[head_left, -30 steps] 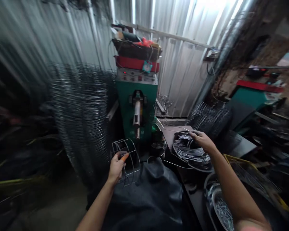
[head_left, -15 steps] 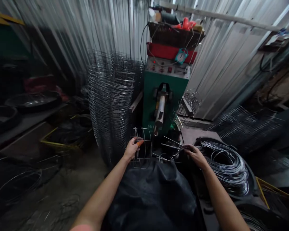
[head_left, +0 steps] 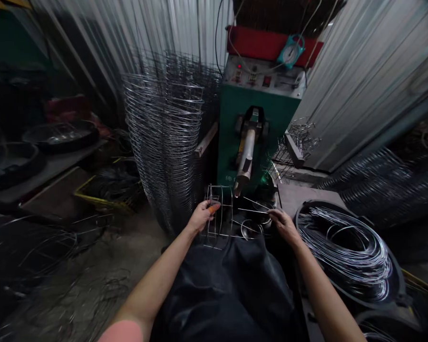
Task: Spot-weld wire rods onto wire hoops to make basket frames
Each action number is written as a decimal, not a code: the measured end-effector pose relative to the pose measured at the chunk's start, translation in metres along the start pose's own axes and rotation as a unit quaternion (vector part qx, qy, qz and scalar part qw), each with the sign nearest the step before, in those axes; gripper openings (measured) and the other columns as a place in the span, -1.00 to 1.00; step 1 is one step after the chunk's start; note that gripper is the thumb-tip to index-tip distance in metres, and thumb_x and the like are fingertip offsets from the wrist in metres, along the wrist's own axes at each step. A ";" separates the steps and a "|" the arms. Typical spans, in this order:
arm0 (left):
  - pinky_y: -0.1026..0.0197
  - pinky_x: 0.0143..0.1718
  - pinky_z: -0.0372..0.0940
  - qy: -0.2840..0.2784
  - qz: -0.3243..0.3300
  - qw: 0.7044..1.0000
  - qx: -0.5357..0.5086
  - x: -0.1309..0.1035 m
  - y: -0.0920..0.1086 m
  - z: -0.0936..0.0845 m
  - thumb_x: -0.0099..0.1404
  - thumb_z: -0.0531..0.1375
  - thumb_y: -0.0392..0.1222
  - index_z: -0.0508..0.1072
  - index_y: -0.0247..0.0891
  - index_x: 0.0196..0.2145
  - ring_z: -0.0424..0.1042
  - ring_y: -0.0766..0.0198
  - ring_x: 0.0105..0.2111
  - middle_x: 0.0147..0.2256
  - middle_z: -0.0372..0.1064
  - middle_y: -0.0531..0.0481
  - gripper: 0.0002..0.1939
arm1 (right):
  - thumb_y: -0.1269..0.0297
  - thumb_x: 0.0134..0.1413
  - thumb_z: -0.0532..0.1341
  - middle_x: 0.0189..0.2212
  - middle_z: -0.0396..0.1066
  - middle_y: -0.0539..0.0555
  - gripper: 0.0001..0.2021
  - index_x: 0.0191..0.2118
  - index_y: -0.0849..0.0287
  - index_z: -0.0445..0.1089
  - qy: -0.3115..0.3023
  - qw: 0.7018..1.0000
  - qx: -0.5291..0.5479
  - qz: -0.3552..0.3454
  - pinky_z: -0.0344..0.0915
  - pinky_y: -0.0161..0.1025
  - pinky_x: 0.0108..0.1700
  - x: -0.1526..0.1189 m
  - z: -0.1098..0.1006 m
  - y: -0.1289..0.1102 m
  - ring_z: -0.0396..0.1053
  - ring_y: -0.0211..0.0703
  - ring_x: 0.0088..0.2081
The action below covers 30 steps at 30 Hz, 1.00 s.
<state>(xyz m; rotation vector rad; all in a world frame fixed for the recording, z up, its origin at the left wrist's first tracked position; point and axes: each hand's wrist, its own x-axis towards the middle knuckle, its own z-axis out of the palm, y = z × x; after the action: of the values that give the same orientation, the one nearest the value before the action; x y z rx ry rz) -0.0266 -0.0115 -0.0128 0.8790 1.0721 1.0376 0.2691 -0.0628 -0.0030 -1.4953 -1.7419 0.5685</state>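
My left hand (head_left: 201,216) is closed on a small wire basket frame (head_left: 221,223) made of thin rods and curved hoops. An orange cover shows on its thumb. Two thin metal rods (head_left: 255,210) stick out to the left from the closed fingers of my right hand (head_left: 282,223), pointing at the basket frame without reaching it. Just beyond both hands stands a green spot welding machine (head_left: 231,128), its thick metal arm (head_left: 248,152) slanting down toward me. A wire ring (head_left: 251,229) lies low between the hands, above my dark apron (head_left: 231,289).
Tall stacks of wire baskets (head_left: 164,137) rise at the left. A black tub (head_left: 399,275) holding wire rings (head_left: 364,251) stands on the right. A yellow-edged crate (head_left: 96,199) of wire parts sits left on the floor. A teal dial (head_left: 290,53) hangs on the machine.
My view has tipped downward and closer to the machine. The right hand has brought its rods slightly nearer to the basket frame, which the left hand still holds.
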 end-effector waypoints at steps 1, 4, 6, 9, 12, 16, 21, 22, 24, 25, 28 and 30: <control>0.42 -0.64 -0.06 -0.001 -0.005 1.000 0.000 0.000 0.000 0.002 -0.21 0.36 0.00 0.42 -0.32 -0.40 0.10 0.50 -0.58 -0.55 0.17 0.13 -0.56 | 0.04 0.06 0.07 -0.36 0.35 0.08 -0.71 -0.31 0.11 0.41 0.015 1.000 -0.013 -0.015 0.26 -0.18 -0.17 0.003 0.003 0.004 0.32 -0.10 -0.27; 0.42 -0.64 -0.06 0.002 -0.018 1.000 0.001 0.001 0.000 0.006 -0.23 0.37 -0.01 0.42 -0.33 -0.41 0.12 0.49 -0.56 -0.53 0.20 0.10 -0.56 | 0.08 0.10 0.04 -0.38 0.33 0.08 -0.73 -0.32 0.11 0.40 0.051 0.997 -0.033 -0.048 0.26 -0.19 -0.21 0.010 0.011 0.014 0.31 -0.11 -0.29; 0.42 -0.64 -0.06 0.003 -0.021 1.000 0.000 0.002 0.001 0.008 -0.22 0.37 -0.01 0.42 -0.33 -0.42 0.13 0.48 -0.55 -0.52 0.21 0.09 -0.57 | 0.10 0.12 0.03 -0.38 0.32 0.08 -0.74 -0.32 0.11 0.39 0.066 0.995 -0.035 -0.059 0.26 -0.19 -0.22 0.012 0.015 0.018 0.31 -0.11 -0.30; 0.42 -0.65 -0.07 0.005 -0.025 1.000 -0.002 0.006 0.001 0.009 -0.22 0.37 -0.01 0.42 -0.33 -0.42 0.12 0.48 -0.56 -0.55 0.19 0.10 -0.57 | 0.11 0.13 0.04 -0.38 0.32 0.07 -0.75 -0.31 0.12 0.38 0.070 0.995 -0.027 -0.064 0.26 -0.20 -0.22 0.015 0.019 0.020 0.30 -0.12 -0.30; 0.43 -0.64 -0.06 0.009 -0.031 0.999 -0.002 0.008 0.001 0.009 -0.24 0.37 -0.01 0.42 -0.33 -0.42 0.11 0.48 -0.56 -0.55 0.19 0.10 -0.56 | 0.10 0.14 0.04 -0.36 0.32 0.08 -0.74 -0.30 0.12 0.38 0.070 0.995 -0.022 -0.062 0.26 -0.21 -0.20 0.019 0.024 0.021 0.31 -0.12 -0.28; 0.43 -0.64 -0.05 0.013 -0.034 0.999 -0.007 0.007 0.001 0.009 -0.24 0.38 -0.01 0.43 -0.33 -0.42 0.13 0.47 -0.54 -0.52 0.22 0.08 -0.56 | 0.12 0.14 0.04 -0.35 0.34 0.08 -0.75 -0.31 0.13 0.38 0.078 0.995 -0.014 -0.069 0.25 -0.21 -0.20 0.024 0.031 0.023 0.31 -0.12 -0.27; 0.44 -0.64 -0.05 0.012 -0.032 0.999 -0.012 0.001 0.005 0.010 -0.24 0.38 -0.02 0.45 -0.33 -0.42 0.13 0.47 -0.54 -0.52 0.22 0.06 -0.57 | 0.17 0.13 0.06 -0.36 0.34 0.07 -0.79 -0.32 0.12 0.38 0.079 0.993 -0.007 -0.083 0.25 -0.21 -0.21 0.026 0.032 0.021 0.31 -0.13 -0.28; 0.44 -0.64 -0.04 0.012 -0.032 0.999 -0.012 0.000 0.006 0.011 -0.24 0.38 -0.02 0.45 -0.33 -0.42 0.13 0.47 -0.55 -0.52 0.22 0.06 -0.57 | 0.17 0.13 0.06 -0.36 0.34 0.07 -0.80 -0.32 0.11 0.38 0.080 0.993 -0.006 -0.082 0.25 -0.21 -0.21 0.026 0.031 0.021 0.31 -0.13 -0.28; 0.44 -0.64 -0.04 0.009 -0.032 0.999 -0.012 -0.001 0.007 0.012 -0.24 0.38 -0.02 0.45 -0.33 -0.42 0.13 0.47 -0.54 -0.51 0.22 0.06 -0.56 | 0.16 0.13 0.06 -0.36 0.33 0.07 -0.80 -0.32 0.11 0.38 0.082 0.993 -0.005 -0.080 0.25 -0.20 -0.21 0.025 0.029 0.020 0.31 -0.13 -0.27; 0.44 -0.64 -0.04 0.008 -0.032 0.999 -0.013 0.000 0.007 0.012 -0.25 0.38 -0.02 0.45 -0.33 -0.42 0.13 0.47 -0.54 -0.51 0.23 0.06 -0.56 | 0.16 0.13 0.06 -0.36 0.33 0.07 -0.79 -0.31 0.11 0.38 0.082 0.993 -0.006 -0.079 0.25 -0.20 -0.20 0.025 0.029 0.019 0.31 -0.13 -0.27; 0.43 -0.64 -0.04 0.004 -0.033 0.999 -0.015 0.003 0.006 0.014 -0.25 0.38 -0.03 0.44 -0.33 -0.42 0.13 0.47 -0.53 -0.50 0.23 0.06 -0.57 | 0.15 0.13 0.05 -0.37 0.33 0.07 -0.78 -0.30 0.11 0.38 0.083 0.994 -0.016 -0.074 0.25 -0.20 -0.20 0.026 0.027 0.020 0.31 -0.12 -0.27; 0.43 -0.64 -0.05 0.001 -0.035 0.999 -0.015 0.007 0.005 0.015 -0.26 0.39 -0.04 0.43 -0.33 -0.43 0.13 0.47 -0.53 -0.50 0.23 0.07 -0.57 | 0.13 0.13 0.05 -0.37 0.33 0.08 -0.77 -0.31 0.11 0.38 0.084 0.993 -0.025 -0.073 0.26 -0.20 -0.20 0.027 0.026 0.022 0.31 -0.12 -0.28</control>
<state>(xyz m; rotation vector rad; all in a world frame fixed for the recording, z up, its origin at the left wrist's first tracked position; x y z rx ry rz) -0.0124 -0.0046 -0.0066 0.8112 1.0792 0.9951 0.2619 -0.0281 -0.0287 -1.3933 -1.7262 0.3161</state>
